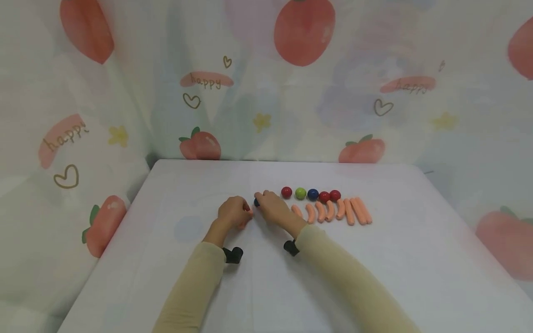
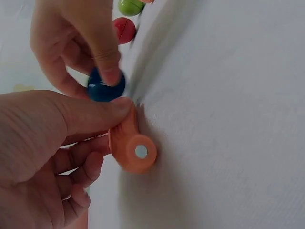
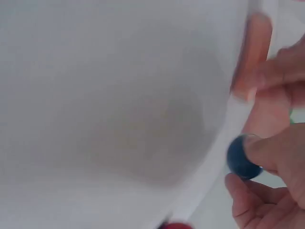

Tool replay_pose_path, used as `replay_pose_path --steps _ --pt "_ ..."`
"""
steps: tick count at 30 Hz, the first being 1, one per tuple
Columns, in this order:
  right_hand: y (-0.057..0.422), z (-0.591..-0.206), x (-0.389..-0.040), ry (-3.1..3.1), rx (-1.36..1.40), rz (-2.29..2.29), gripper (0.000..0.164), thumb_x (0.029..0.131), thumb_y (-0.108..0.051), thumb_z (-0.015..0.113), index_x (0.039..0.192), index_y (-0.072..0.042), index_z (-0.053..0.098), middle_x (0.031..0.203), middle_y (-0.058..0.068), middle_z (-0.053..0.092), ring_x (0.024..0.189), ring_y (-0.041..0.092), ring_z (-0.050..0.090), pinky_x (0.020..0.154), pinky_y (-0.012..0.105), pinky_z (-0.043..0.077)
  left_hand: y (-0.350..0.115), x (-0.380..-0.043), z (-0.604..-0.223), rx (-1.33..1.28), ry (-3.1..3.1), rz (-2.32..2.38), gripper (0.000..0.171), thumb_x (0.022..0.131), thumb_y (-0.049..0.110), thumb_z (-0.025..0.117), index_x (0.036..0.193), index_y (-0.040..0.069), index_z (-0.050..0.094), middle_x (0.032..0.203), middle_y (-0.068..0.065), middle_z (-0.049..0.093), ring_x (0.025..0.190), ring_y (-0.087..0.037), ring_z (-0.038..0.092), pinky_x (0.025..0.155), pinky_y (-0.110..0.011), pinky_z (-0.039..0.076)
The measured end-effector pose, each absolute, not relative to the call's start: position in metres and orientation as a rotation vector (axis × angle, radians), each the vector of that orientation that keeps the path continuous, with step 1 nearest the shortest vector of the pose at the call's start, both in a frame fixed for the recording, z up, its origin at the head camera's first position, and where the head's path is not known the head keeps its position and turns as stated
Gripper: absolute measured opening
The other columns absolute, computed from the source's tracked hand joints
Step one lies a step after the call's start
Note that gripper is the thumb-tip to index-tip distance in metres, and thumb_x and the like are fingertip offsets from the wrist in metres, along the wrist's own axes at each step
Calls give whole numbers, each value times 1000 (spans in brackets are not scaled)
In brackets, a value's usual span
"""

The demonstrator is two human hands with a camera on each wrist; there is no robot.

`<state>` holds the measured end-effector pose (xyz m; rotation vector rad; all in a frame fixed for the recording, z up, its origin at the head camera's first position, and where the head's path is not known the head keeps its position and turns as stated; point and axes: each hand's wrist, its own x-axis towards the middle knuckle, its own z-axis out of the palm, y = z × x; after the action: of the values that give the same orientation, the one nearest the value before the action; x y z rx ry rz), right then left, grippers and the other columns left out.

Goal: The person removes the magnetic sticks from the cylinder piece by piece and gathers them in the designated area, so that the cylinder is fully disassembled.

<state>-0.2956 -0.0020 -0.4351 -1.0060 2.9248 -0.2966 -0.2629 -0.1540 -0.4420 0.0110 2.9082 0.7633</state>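
My left hand [image 1: 233, 212] pinches an orange curved toy rod [image 2: 127, 143] between thumb and fingers, low over the white table. A pale round disc, like a magnet, sits in the rod's near end. Just beyond it, my right hand [image 1: 272, 208] holds a glossy blue ball [image 2: 106, 87] between thumb and fingers. In the left wrist view the ball is right by the rod's far end. The right wrist view shows the blue ball beside the left hand's rod, a small gap between them.
To the right of my hands lies a row of red, green and blue balls [image 1: 300, 193]. In front of them are several curved orange rods [image 1: 320, 212] and, at the row's right end, straight orange rods [image 1: 360, 211]. A patterned curtain [image 1: 258, 92] stands behind the white table [image 1: 258, 286].
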Motion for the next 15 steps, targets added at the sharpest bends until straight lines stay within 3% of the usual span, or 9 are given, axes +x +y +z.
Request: replay_pose_path --steps 4,9,15 --pt "9 -427 -313 3070 -940 -333 38 91 -14 57 126 0 48 106 19 57 95 30 55 81 40 46 -153 -261 -439 -8 2903 768 17 83 26 67 78 10 65 48 1 55 58 -11 54 59 -28 42" --pt "19 -425 -334 3059 -907 -378 39 88 -18 63 124 -8 51 110 16 58 100 31 50 84 47 40 -156 -261 -442 -7 2907 802 16 82 25 68 75 11 64 45 2 54 54 -10 55 58 -27 41" --pt "24 -438 -344 2956 -884 -212 40 88 -18 62 125 -9 51 116 15 57 107 33 47 87 49 36 -158 -261 -447 27 2944 843 15 81 27 68 81 12 67 59 5 56 64 -9 53 60 -27 42"
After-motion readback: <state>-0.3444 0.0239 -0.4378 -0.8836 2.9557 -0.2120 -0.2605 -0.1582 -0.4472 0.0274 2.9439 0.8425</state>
